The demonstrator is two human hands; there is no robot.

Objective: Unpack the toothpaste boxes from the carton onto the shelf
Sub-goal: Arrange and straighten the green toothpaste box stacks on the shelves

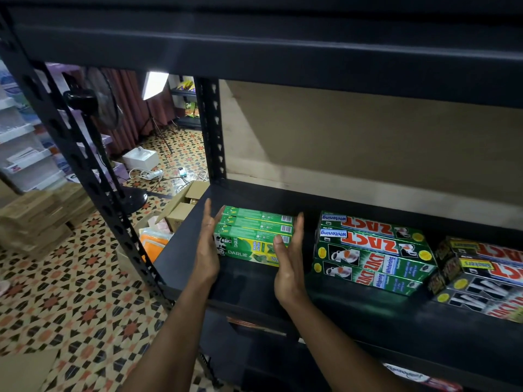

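The left hand (pixel 208 246) and right hand (pixel 288 263), fingers (pixel 209 219) straight and pressed together, flank the stacked Darlie toothpaste boxes (pixel 254 236) on the shelf (pixel 249 281), probably to square the stack, with Zact Whitening boxes (pixel 373 250) at 3 o'clock.

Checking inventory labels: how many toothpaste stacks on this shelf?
3. Darlie stack at left; green Zact stack in the middle; Smokers Zact stack at right, cropped, so more may be hidden.
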